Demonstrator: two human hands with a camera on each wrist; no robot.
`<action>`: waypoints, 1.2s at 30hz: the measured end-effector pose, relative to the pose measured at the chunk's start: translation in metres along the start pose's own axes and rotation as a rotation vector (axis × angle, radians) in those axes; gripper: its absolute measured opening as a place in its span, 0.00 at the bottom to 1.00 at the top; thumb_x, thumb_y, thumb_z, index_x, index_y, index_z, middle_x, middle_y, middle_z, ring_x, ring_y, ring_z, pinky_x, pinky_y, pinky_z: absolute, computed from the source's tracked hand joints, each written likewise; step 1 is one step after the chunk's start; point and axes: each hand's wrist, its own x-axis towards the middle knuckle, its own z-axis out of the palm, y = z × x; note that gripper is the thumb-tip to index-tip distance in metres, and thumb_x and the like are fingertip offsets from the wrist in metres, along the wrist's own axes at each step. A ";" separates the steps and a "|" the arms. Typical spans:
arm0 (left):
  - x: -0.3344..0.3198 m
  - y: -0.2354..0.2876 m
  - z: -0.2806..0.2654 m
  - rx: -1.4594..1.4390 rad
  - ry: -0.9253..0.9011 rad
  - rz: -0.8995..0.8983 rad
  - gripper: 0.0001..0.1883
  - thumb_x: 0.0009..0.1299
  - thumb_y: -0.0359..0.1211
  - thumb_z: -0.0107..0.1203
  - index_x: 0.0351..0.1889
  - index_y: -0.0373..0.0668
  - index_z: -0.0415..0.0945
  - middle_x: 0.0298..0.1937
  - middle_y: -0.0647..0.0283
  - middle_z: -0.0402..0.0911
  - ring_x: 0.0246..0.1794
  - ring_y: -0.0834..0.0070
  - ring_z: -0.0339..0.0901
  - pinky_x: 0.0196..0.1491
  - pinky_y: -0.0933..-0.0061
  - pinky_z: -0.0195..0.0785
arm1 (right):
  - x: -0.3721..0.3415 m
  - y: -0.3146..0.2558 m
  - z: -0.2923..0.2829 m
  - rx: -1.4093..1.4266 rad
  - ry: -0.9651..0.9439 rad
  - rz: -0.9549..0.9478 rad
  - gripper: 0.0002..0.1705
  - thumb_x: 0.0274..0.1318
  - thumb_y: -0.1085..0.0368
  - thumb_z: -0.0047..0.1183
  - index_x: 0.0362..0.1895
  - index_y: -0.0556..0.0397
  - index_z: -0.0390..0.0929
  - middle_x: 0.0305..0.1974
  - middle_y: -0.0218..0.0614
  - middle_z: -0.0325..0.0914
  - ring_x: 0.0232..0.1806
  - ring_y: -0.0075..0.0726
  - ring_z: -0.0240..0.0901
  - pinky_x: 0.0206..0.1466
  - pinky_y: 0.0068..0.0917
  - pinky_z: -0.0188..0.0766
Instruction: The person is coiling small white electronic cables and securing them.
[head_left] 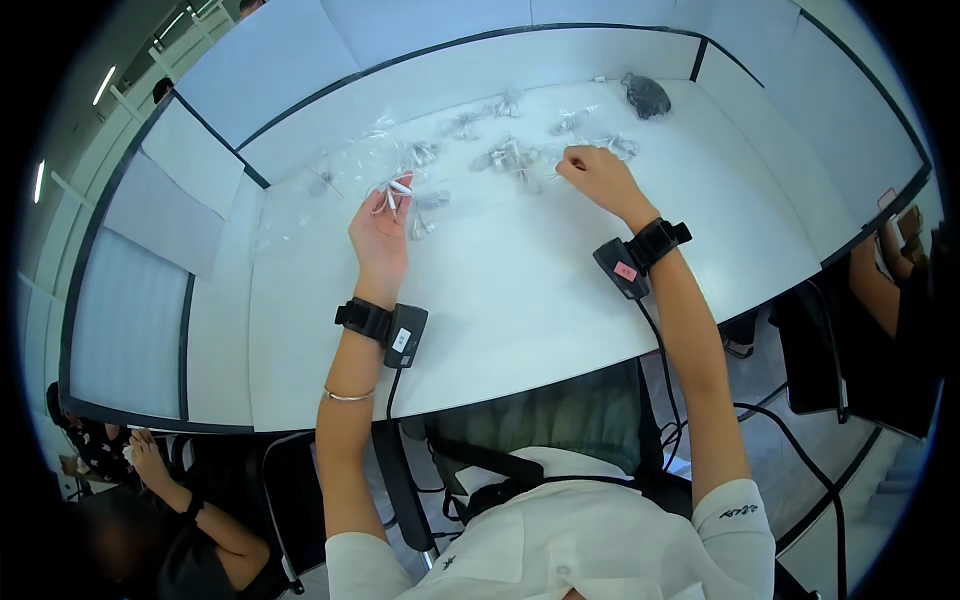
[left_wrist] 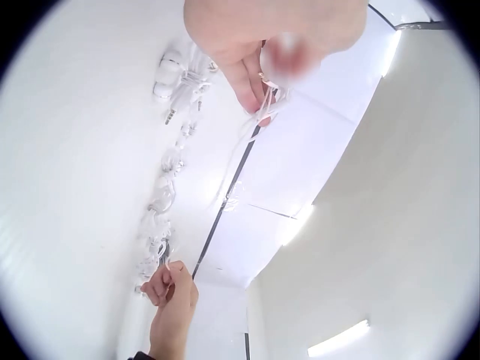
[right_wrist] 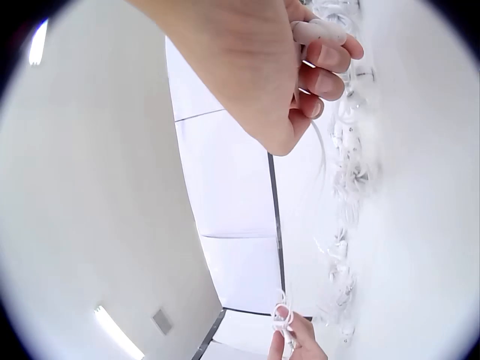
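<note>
A bundle of white earphone cable is held in the fingers of my left hand, palm turned up. In the left wrist view, loops of its thin cable hang at the fingertips of the left hand. My right hand, to the right and over the table, has its fingers curled. The right wrist view shows a white, rounded piece gripped by the right hand, and a thin white cable trailing below it.
Bundles of white earphones lie in clusters along the back of the white table. Clear plastic film is at the back left, a dark bag at the back right. Low panels surround the table's back and sides.
</note>
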 end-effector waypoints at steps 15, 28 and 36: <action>0.002 0.008 -0.002 -0.033 -0.162 -0.068 0.16 0.73 0.36 0.34 0.45 0.32 0.67 0.59 0.44 0.66 0.62 0.58 0.63 0.65 0.61 0.55 | 0.004 0.030 0.005 -0.091 0.191 0.068 0.14 0.48 0.55 0.49 0.29 0.52 0.78 0.27 0.40 0.78 0.31 0.48 0.75 0.35 0.36 0.70; 0.004 0.002 -0.003 0.282 -0.356 -0.136 0.11 0.72 0.37 0.41 0.33 0.41 0.66 0.35 0.58 0.75 0.26 0.73 0.68 0.30 0.76 0.57 | 0.010 0.027 -0.016 0.169 0.745 0.164 0.15 0.55 0.55 0.45 0.30 0.54 0.75 0.23 0.39 0.77 0.26 0.47 0.74 0.30 0.35 0.66; 0.000 -0.001 0.003 0.156 -0.158 -0.118 0.09 0.71 0.36 0.43 0.34 0.41 0.66 0.27 0.67 0.70 0.23 0.80 0.64 0.26 0.82 0.55 | 0.010 0.027 -0.021 0.260 0.806 0.153 0.15 0.56 0.56 0.45 0.31 0.54 0.75 0.22 0.37 0.76 0.24 0.41 0.72 0.31 0.33 0.65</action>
